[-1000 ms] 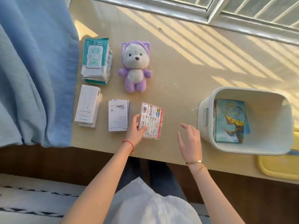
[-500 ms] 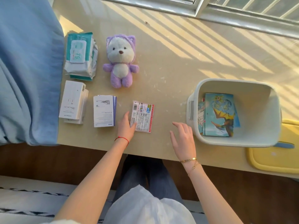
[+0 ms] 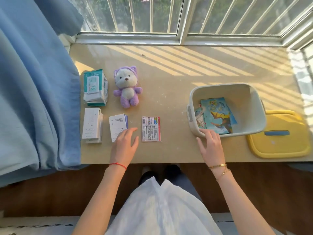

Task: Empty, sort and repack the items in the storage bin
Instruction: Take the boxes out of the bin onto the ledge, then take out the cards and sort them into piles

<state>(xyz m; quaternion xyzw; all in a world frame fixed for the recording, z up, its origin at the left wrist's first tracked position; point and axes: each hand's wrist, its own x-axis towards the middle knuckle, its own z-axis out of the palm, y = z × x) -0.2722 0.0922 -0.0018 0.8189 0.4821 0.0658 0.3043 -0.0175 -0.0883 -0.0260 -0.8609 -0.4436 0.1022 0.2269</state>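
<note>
1. Reach into the storage bin (image 3: 254, 106) on the right of the table (image 3: 177, 68) and lift out the picture cards (image 3: 216, 116) flat.
2. Right hand (image 3: 210, 146): fingers spread loose, touching the bin's near rim, holding nothing.
3. Left hand (image 3: 124, 146): open, empty, over the small white pack (image 3: 117, 127).
4. Cards lying flat, long side running away from the body, a bit tilted.

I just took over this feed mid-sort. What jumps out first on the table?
A purple plush bear sits upright in the picture at the left-middle of the table, beside a teal wipes pack. At the right, the cream storage bin holds colourful booklets, with a yellow lid just beyond it. The right hand touches the bin's near rim; the left hand hovers by the small packets.
</note>
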